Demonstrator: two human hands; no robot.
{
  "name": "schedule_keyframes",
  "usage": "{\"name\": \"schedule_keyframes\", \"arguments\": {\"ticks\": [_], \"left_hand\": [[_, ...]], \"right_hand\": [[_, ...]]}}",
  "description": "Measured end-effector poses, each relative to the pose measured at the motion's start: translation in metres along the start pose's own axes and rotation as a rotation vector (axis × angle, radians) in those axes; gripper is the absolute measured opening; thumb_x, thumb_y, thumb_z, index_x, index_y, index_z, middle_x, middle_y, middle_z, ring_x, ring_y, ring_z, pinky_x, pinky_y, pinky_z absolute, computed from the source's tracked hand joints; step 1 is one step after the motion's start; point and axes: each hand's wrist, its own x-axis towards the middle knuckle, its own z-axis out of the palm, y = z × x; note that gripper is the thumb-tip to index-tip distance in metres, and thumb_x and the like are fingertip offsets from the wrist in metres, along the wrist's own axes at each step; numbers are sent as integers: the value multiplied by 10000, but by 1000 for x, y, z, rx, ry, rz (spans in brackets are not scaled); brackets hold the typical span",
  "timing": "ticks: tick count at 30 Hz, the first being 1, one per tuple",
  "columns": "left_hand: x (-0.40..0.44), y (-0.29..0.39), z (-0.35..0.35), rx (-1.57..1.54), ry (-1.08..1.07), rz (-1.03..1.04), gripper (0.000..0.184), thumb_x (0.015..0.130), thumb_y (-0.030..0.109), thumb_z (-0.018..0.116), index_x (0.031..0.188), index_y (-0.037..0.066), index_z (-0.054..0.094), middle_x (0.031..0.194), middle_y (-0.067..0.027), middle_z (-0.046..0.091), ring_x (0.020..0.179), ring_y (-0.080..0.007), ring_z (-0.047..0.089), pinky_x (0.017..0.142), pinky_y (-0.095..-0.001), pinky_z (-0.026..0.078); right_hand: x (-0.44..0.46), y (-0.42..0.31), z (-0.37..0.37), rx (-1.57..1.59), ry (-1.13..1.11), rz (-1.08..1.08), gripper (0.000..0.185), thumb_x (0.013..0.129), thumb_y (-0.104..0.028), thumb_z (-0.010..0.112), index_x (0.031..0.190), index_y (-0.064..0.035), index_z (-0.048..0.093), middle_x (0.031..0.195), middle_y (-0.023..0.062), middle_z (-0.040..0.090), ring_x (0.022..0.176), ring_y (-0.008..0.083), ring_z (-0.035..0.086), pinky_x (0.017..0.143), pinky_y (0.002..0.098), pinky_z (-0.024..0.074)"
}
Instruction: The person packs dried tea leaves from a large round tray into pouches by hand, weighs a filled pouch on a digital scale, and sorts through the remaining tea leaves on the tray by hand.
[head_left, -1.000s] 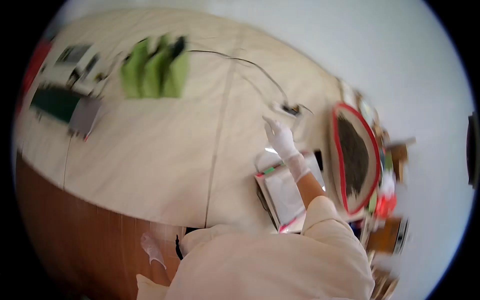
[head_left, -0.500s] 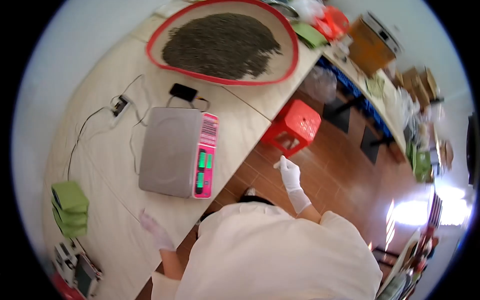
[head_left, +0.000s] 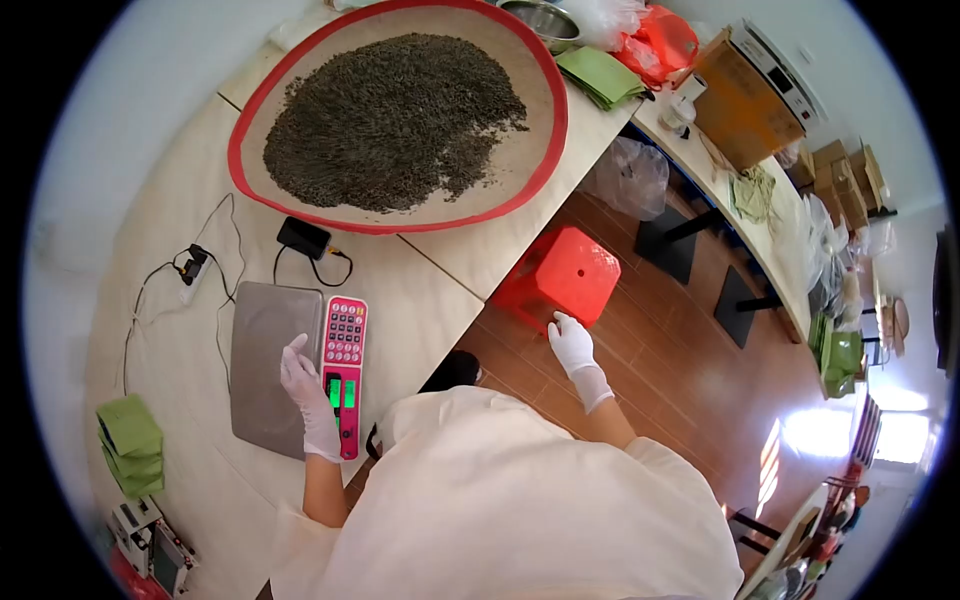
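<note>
Thin-gloved left hand above smooth, rectangular grey scale plate

Shows smooth metal on the scale plate by the desk edge, glossy plastic on the stool. Looks rough and matt over the dark grains.

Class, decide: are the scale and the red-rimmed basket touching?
Apart. The head view shows bare tabletop and a black phone between the scale and basket.
</note>
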Motion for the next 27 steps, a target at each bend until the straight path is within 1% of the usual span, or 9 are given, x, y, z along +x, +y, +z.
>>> {"name": "schedule_keyframes", "arguments": {"ticks": [2, 4, 6, 11, 15, 19, 22, 25, 27], "left_hand": [[18, -9, 27, -87, -24, -40, 340, 998, 199, 392, 1057, 12, 669, 687, 50, 424, 601, 3, 361, 485, -176, 260], [29, -8, 69, -133, -38, -125, 347, 1002, 207, 387, 1052, 17, 673, 665, 53, 415, 577, -1, 352, 477, -176, 266], [25, 19, 107, -151, -48, -210, 354, 1005, 215, 383, 1046, 22, 677, 643, 55, 406, 553, -6, 342, 469, -177, 272], [39, 77, 165, -25, -85, -104, 385, 999, 303, 401, 1044, 33, 672, 608, 67, 317, 486, -34, 263, 426, -201, 210], [61, 79, 182, -96, 79, -75, 391, 996, 323, 410, 1016, 46, 686, 566, 74, 298, 464, -34, 244, 415, -203, 198], [69, 98, 201, -12, 333, -115, 382, 999, 309, 407, 1030, 31, 667, 568, 72, 291, 467, -28, 250, 413, -200, 196], [78, 81, 203, -59, 476, -136, 383, 1005, 297, 399, 1021, 22, 664, 566, 75, 295, 467, -24, 259, 414, -191, 194], [77, 83, 234, -8, 574, -190, 376, 1004, 282, 390, 1020, 24, 664, 571, 75, 287, 468, -27, 256, 416, -193, 192], [83, 83, 258, 19, 551, -222, 370, 1002, 270, 382, 1023, 29, 662, 573, 72, 284, 468, -31, 247, 419, -197, 192]], "right_hand": [[14, 7, -8, -93, -17, 12, 450, 878, -313, 592, 1232, -37, 577, 1134, 178, 639, 1028, 341, 616, 899, 429, 487], [43, 18, -22, -186, -18, 17, 478, 867, -311, 606, 1248, -27, 561, 1191, 189, 612, 1062, 355, 598, 913, 438, 480], [67, 40, -30, -221, 183, -40, 526, 862, -314, 608, 1294, -31, 509, 1243, 198, 568, 1112, 371, 555, 913, 452, 479], [157, 48, -88, -269, 285, 149, 717, 832, -315, 654, 1397, 10, 355, 1384, 280, 425, 1214, 423, 479, 991, 463, 434], [285, 25, -132, -339, 420, -1, 763, 821, -350, 666, 1398, 25, 336, 1397, 296, 396, 1235, 417, 462, 1005, 463, 420], [467, -10, -166, -427, 363, -55, 773, 794, -402, 678, 1379, -2, 368, 1390, 247, 430, 1196, 409, 496, 983, 458, 437], [628, 20, -155, -509, 418, -72, 852, 769, -490, 685, 1410, -37, 351, 1412, 206, 420, 1251, 366, 461, 994, 481, 423], [679, -28, -169, -698, 322, 34, 878, 778, -537, 666, 1430, -55, 327, 1452, 179, 377, 1332, 337, 383, 1008, 505, 406], [703, -19, -165, -751, 303, 40, 863, 785, -533, 663, 1425, -58, 331, 1434, 170, 389, 1305, 341, 414, 988, 500, 421]]}}
